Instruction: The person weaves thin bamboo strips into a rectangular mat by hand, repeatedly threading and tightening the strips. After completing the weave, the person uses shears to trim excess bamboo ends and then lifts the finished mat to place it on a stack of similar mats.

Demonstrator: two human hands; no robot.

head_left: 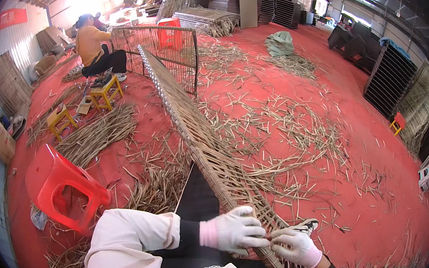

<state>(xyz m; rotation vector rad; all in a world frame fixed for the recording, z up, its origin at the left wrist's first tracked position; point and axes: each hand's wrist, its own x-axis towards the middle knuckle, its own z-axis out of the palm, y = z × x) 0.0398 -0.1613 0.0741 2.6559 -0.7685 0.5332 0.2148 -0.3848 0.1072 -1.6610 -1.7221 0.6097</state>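
The left hand (pixel 238 231) and the right hand (pixel 295 247), both in white gloves with pink cuffs, meet at the near part of a long woven panel (pixel 216 161), their fingertips close together on its edge strip. The left hand's fingers are bent over that edge from the left, and the right hand's reach it from the right; I cannot tell whether either is clamped on the panel or pinching a strand. The panel slants from between the forearms away to the far left. Just right of its near part shows a patterned shoe (pixel 311 226). Loose strips (pixel 287 142) lie scattered over the red floor (pixel 373 136) to the panel's right, while to its left are a red plastic stool (pixel 52 168) tipped over, a bundle of strips (pixel 100 134) and two small yellow stools. Left of the panel's far end a person in an orange top (pixel 91 43) sits beside another, upright panel (pixel 175 58). Beyond the scattered strips is a green sack (pixel 279 43), and well right of the panel stands a dark stack (pixel 390 74).
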